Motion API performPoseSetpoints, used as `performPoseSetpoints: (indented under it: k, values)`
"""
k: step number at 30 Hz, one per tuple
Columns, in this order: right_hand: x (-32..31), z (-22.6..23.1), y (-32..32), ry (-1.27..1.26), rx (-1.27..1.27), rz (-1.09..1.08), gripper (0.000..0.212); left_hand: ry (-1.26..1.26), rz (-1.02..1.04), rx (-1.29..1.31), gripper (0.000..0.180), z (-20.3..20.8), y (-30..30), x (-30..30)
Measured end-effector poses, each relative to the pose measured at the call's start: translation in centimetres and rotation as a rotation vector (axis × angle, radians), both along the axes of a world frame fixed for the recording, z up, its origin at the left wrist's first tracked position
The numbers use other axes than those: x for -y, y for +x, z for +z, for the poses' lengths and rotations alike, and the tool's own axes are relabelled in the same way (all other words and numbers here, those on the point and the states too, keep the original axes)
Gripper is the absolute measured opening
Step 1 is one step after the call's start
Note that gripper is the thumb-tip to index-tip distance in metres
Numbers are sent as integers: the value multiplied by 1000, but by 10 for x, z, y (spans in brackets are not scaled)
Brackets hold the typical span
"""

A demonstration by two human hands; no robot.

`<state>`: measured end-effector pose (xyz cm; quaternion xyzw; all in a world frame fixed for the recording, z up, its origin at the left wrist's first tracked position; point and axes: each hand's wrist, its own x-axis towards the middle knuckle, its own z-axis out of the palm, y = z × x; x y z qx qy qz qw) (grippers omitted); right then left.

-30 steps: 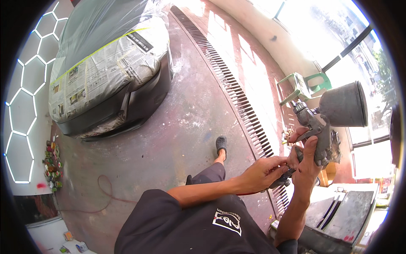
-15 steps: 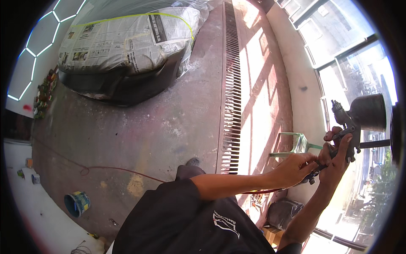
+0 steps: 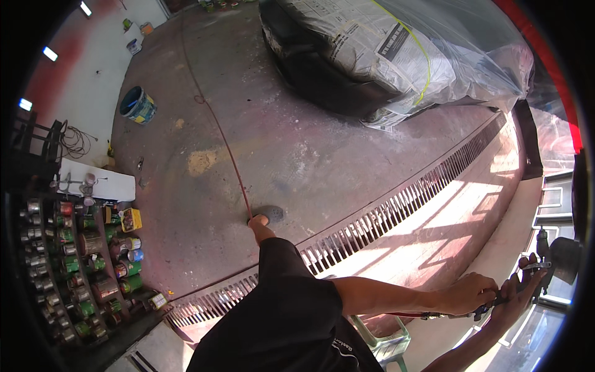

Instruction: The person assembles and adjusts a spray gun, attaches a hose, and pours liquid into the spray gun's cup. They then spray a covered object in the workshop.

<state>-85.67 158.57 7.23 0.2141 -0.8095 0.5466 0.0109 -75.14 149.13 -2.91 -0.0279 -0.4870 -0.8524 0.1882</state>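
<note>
At the right edge, a spray gun (image 3: 543, 251) with a round dark metal cup (image 3: 565, 260) is in my right hand (image 3: 515, 296), whose fingers wrap around its handle. My left hand (image 3: 470, 294) reaches across from the left, its fingers closed on the fitting at the base of the handle. The fingertips partly hide that fitting. A red hose (image 3: 427, 315) runs beneath my left forearm toward the gun.
A dark car part, masked with newspaper (image 3: 356, 46) and plastic sheeting, stands far ahead. A floor grate (image 3: 372, 234) crosses diagonally. A green plastic stool (image 3: 389, 344) is close below my arm. Shelved paint cans (image 3: 93, 248), a blue bucket (image 3: 139, 105) and a trailing hose (image 3: 217, 124) lie leftward.
The view has swung left, bringing the paint-can shelf in and shifting the masked car rightward. Both hands, still on the spray gun, now appear lower and farther right.
</note>
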Motion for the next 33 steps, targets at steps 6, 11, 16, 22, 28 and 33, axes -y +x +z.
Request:
performPoseSetpoints:
  k: [6,11,16,22,28,33]
  values:
    - [-70,-10,-59,-3,91,125,81,-48,156,70,23,-5,-40,-88]
    - [-125,-3,-74,-51,17,190,52,-257,181,20,24,6,-61,-128]
    - [-114,-4,-26,-164,148,44,60,-270,103,143,30,-10,-47,-151]
    - [-127,-42,-3,-201,122,247,53,-21,-15,267,37,-53,-26,-176]
    - [-115,-115,-10,-181,277,332,45,93,58,243,35,-117,-13,-163]
    - [-69,-152,-38,-81,274,349,42,197,150,326,29,-168,-48,-139]
